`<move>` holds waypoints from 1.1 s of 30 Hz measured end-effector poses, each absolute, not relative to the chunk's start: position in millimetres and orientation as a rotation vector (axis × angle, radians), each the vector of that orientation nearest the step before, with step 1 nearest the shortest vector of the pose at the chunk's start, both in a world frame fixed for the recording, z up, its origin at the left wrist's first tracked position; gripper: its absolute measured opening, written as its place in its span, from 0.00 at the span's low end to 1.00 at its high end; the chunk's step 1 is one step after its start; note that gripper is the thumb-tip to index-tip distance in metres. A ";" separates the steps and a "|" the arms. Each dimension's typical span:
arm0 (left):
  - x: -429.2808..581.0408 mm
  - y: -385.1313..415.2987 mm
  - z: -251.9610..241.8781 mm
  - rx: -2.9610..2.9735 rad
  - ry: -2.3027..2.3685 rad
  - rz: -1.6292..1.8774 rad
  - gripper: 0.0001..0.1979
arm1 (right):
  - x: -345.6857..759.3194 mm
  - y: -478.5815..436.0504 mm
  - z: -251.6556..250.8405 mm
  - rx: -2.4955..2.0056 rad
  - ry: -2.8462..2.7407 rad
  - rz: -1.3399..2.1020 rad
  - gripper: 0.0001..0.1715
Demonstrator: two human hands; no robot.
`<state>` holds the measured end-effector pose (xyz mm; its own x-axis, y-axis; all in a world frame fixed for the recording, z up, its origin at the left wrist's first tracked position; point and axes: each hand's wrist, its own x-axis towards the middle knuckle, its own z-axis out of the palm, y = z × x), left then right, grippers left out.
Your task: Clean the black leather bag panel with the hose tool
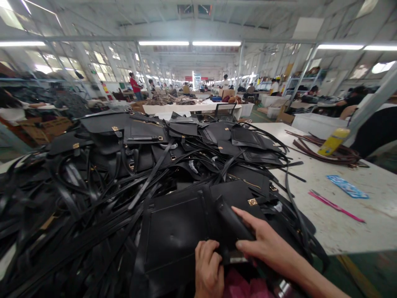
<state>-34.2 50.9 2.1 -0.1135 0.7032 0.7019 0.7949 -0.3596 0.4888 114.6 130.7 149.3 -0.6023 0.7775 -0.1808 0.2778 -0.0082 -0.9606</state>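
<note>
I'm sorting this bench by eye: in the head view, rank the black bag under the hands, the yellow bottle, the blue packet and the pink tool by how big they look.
1. black bag, nearest the camera
2. pink tool, longest but thin
3. blue packet and yellow bottle look alike; the bottle lies farther off, so unsure.

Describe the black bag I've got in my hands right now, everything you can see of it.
The black bag looks like smooth leather, a flat panel with stitched edges and a gold clasp near its upper right. It lies atop the pile of bags and straps. The left hand grips its lower edge; the right hand presses its folded strap.
</note>
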 end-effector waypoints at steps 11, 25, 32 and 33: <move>-28.0 48.4 -3.9 -2.062 -1.838 -1.566 0.08 | 24.9 202.3 123.0 -1.105 -1.973 1.417 0.41; -146.5 209.0 82.6 -2.199 -2.530 -1.337 0.17 | 86.9 161.3 133.4 -1.067 -1.612 1.623 0.41; -154.0 218.2 78.3 -2.462 -2.725 -1.773 0.13 | 73.6 177.8 130.6 -0.960 -1.606 1.783 0.42; -154.4 216.6 78.2 -2.477 -2.717 -1.866 0.15 | 69.9 181.7 129.0 -0.941 -1.603 1.805 0.42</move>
